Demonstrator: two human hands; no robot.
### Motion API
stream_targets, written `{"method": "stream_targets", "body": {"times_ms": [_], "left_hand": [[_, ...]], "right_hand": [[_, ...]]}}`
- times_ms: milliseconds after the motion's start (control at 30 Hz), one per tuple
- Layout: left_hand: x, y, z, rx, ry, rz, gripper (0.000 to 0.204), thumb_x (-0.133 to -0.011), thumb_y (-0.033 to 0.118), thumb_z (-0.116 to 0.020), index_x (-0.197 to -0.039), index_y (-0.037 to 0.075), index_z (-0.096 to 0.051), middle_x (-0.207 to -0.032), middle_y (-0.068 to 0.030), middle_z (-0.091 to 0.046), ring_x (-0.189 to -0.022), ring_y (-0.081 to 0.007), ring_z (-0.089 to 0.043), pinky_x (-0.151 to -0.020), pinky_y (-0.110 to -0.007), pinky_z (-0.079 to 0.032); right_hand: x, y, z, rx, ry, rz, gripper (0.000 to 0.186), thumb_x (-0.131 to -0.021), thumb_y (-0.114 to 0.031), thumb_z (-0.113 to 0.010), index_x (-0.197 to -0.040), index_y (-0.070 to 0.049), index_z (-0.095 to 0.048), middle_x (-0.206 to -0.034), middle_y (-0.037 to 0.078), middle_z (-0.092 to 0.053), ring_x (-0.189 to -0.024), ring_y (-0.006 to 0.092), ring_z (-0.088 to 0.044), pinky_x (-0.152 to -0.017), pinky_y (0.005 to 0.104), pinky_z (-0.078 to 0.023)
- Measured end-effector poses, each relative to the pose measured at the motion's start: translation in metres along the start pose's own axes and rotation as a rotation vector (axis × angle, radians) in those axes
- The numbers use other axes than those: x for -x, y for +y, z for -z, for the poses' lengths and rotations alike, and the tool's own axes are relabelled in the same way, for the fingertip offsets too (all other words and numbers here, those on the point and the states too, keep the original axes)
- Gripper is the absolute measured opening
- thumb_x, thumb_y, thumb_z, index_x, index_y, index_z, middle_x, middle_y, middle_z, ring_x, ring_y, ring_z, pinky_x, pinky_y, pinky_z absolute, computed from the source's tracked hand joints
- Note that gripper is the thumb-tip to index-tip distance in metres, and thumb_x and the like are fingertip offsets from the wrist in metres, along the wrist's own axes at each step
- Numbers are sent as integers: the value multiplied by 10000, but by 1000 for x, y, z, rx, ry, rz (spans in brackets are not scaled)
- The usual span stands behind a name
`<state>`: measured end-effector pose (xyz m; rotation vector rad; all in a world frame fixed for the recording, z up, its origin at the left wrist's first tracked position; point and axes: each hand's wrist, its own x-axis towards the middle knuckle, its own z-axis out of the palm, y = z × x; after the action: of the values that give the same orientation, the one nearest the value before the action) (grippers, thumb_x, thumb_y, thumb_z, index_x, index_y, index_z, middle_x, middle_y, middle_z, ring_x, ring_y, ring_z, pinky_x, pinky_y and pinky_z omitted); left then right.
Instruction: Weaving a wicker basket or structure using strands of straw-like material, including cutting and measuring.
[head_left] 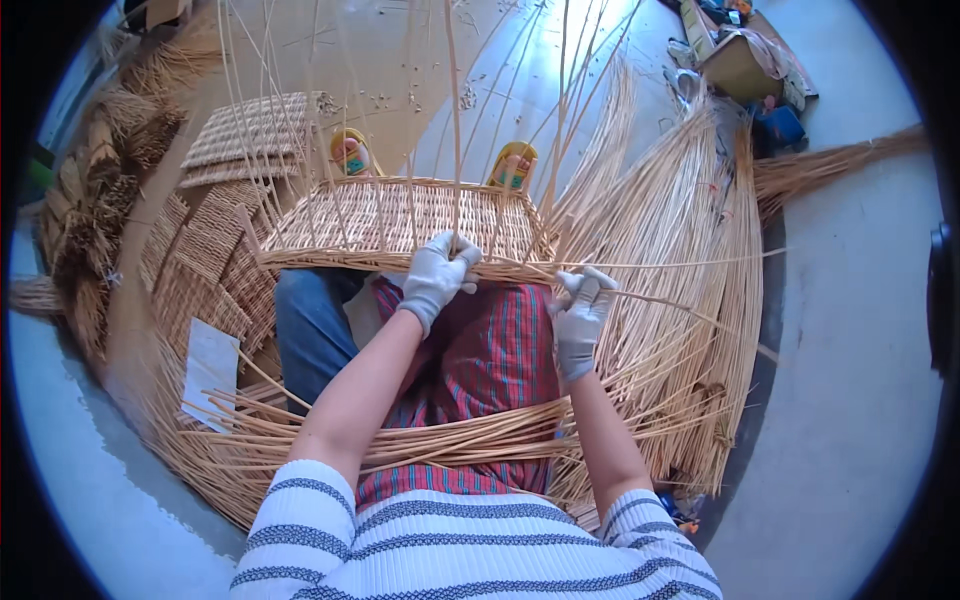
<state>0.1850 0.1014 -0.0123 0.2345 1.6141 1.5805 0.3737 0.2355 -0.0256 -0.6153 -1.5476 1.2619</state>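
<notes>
A rectangular woven wicker panel [390, 215] rests across my knees, with long upright stakes [455, 130] rising from its edges. My left hand [436, 276], in a pale work glove, is closed on the panel's near edge at the foot of one stake. At the near right corner my right hand [582, 318], also gloved, has its fingers closed on a thin wicker strand [670, 303] that runs out to the right. Another strand [690, 264] extends above it. The fingers partly hide where the strands meet the weave.
A bundle of loose wicker rods [470, 437] lies across my lap. Long pale rods [690, 230] are heaped on the right, near a cardboard box [745, 65]. Finished woven panels [205, 235] and dark bundles [95, 220] lie left, with a white sheet [210, 373].
</notes>
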Motion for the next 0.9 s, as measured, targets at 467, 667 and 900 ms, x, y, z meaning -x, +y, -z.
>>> {"method": "stream_targets", "body": {"times_ms": [467,667,900], "left_hand": [[14,13,-24,4,385,-222,175,-988,179,-658,-1063,38,-585,-872,-104,-644,-562,-155,-651,-461,-272,-537],[-8,25,-74,-706,-139,58,388,-1072,358,-430,-1299,70,-554,-925,-162,-714,-569,-245,-702,-560,-401,-575],[-18,33,-78,-391,-269,154,457,-1051,371,-502,-1393,67,-489,-1295,-204,-605,-507,-228,-675,-467,-298,-572]], "right_hand": [[-29,-33,54,420,-55,-140,501,-917,-201,-713,-1368,-43,-563,-1226,106,-679,-991,202,-651,-976,359,-473],[-51,-37,69,1142,-309,-145,544,-906,-591,-624,-1108,-107,-767,-988,135,-754,-932,325,-671,-893,421,-483],[-104,25,104,312,-225,-790,363,-853,-358,-774,-988,-29,-701,-960,85,-730,-854,197,-682,-788,349,-552]]}}
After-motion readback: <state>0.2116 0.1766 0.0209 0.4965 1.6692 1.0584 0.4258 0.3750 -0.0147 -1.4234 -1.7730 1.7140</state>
